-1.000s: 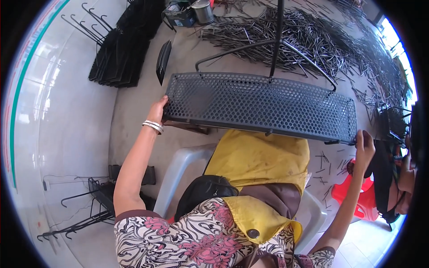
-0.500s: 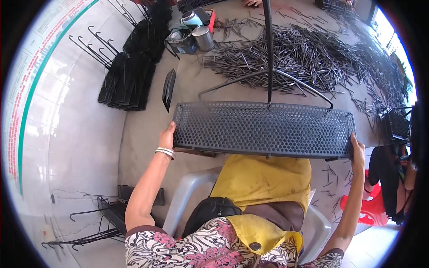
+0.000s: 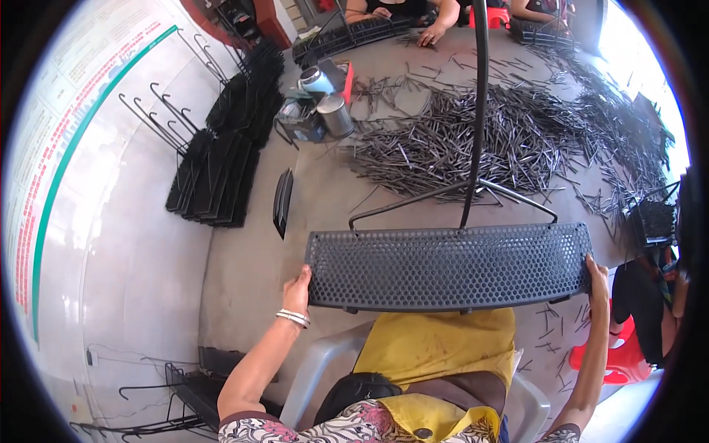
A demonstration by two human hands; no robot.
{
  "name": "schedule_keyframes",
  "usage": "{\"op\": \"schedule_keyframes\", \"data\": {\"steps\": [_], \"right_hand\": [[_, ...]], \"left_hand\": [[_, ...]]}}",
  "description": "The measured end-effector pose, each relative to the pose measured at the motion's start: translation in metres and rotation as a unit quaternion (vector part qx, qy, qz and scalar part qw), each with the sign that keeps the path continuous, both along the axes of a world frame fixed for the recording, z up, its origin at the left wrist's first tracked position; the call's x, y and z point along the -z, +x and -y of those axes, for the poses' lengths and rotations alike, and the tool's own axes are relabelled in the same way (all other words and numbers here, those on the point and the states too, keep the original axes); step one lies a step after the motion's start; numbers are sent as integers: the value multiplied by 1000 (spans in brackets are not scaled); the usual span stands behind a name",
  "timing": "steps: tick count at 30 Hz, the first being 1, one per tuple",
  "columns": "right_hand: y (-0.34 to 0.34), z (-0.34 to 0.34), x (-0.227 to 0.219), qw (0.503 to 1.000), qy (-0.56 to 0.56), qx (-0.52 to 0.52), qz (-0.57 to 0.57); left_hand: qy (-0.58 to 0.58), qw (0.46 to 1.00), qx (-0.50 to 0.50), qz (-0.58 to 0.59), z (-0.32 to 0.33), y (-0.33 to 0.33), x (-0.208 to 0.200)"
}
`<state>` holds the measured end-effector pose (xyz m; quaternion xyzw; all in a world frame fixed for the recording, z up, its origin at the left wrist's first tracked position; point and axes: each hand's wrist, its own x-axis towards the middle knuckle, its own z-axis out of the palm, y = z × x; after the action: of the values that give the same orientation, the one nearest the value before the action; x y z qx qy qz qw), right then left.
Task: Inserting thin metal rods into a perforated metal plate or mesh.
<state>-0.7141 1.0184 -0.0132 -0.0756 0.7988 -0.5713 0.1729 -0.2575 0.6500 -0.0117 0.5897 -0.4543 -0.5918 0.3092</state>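
Note:
A long black perforated panel (image 3: 450,267) with rows of round holes is held level in front of me, above the yellow apron (image 3: 436,343) on my lap. My left hand (image 3: 297,292) is closed on the panel's left end. At the right end, my right hand (image 3: 599,279) grips the edge with the thumb on top. A black metal rod (image 3: 478,111) with forked legs rises from the panel's far edge and leans slightly right; its top runs out of view. Both hands' fingers are partly hidden behind the panel.
Beyond lies a large heap of thin dark strips (image 3: 473,140). Stacked black hooked racks (image 3: 214,177) stand by the left wall, near dark curved pieces (image 3: 282,203). A metal cup (image 3: 336,117) and a box are farther back. Another person's hand (image 3: 432,33) works at the far side. A red stool (image 3: 613,354) is right.
The view has tilted up, so the scene sits lower and more of the people at the far side shows. The rod now leans farther right. Both hands keep their hold on the panel.

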Motion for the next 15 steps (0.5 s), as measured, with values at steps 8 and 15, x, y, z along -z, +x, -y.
{"op": "schedule_keyframes", "data": {"steps": [8,15], "right_hand": [[12,-7,-4,999,8,-36,-6],[11,-11,1,999,28,-36,-16]], "left_hand": [[-14,1000,-2,11,1,-8,-7],[24,999,-3,-36,1,-15,-19]]}}
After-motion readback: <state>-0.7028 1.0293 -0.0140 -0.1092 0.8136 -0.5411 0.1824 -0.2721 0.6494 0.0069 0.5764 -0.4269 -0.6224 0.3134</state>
